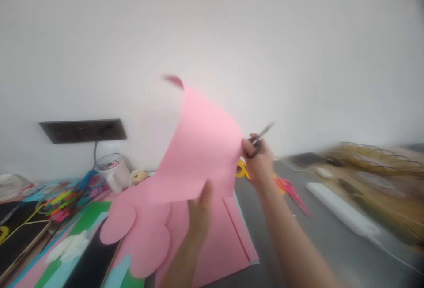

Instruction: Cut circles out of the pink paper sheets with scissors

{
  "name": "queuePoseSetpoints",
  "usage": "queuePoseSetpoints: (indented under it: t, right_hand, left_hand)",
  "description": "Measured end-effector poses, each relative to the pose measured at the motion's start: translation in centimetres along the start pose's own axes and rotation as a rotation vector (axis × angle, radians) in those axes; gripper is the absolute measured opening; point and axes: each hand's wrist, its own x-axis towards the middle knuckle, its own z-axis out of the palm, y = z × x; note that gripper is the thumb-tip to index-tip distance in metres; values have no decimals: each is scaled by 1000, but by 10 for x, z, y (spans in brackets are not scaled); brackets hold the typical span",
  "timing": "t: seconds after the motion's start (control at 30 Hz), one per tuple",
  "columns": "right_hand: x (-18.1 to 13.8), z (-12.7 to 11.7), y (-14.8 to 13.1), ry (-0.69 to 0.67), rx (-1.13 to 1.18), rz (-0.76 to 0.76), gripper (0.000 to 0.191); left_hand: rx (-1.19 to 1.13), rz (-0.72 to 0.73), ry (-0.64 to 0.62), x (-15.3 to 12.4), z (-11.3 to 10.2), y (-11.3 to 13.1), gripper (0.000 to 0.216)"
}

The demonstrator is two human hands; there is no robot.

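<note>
The right forearm (291, 244) lies closest, climbing from 5 o'clock, with the left forearm (179, 266) beside it at 6 o'clock.

At far left, 8 o'clock in the view, a black slate (20, 239) lies on the table (331, 257), with bright clips (61, 202) just above it. On the wall at 9 o'clock hangs a dark plate (82, 130). Below it stands a white mug (114, 171) with a shiny lid. At 7 o'clock pink discs (132, 226) overlap on a green card (89, 217).

The left hand (200, 210) is closed on the lower edge of a pink sheet (202, 146), thumb in front. The sheet is held up in the air at the centre, and its top curls over toward 12 o'clock. Under it a pink stack (232, 244) rests flat on the table.

At 3 o'clock of the sheet the right hand (258, 160) is clenched round the handles of scissors (263, 133). Their blades point to 2 o'clock, right at the sheet's edge. Blur hides whether they touch it.

Behind that hand lies a yellow tape (241, 168). Red scissors (293, 193) lie at its 4 o'clock. Farther right are a white power strip (341, 210) and, at 3 o'clock in the view, a wire basket (374, 157).
</note>
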Motion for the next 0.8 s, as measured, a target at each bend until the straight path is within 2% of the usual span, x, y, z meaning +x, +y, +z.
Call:
queuePoseSetpoints:
  t: [0.07, 0.13, 0.23, 0.37, 0.47, 0.6, 0.7, 0.8]
  right_hand:
    - [-7, 0, 20, -23, -40, 65, 44]
    - [-15, 0, 38, -60, -94, 136, 46]
    - [-27, 1, 55, -86, -163, 198, 47]
    - [-36, 3, 62, -117, -201, 226, 38]
    - [-40, 2, 65, -190, -216, 243, 31]
    - [-48, 2, 72, -264, -216, 277, 33]
    - [-56, 3, 77, -329, -207, 323, 38]
    - [-65, 5, 80, -433, -197, 375, 33]
  left_hand:
    - [-148, -214, 19, 13, 1, -11, 36]
    - [-168, -250, 30, 24, 0, -18, 36]
    - [-151, -240, 63, 33, -2, -22, 33]
    - [-115, -227, 115, 36, -3, -25, 31]
    - [-134, -206, 130, 40, -3, -31, 35]
    - [-145, -185, 199, 50, -5, -38, 37]
    - [-194, -146, 270, 58, -4, -35, 38]
    - [-233, -156, 313, 61, -2, -32, 32]
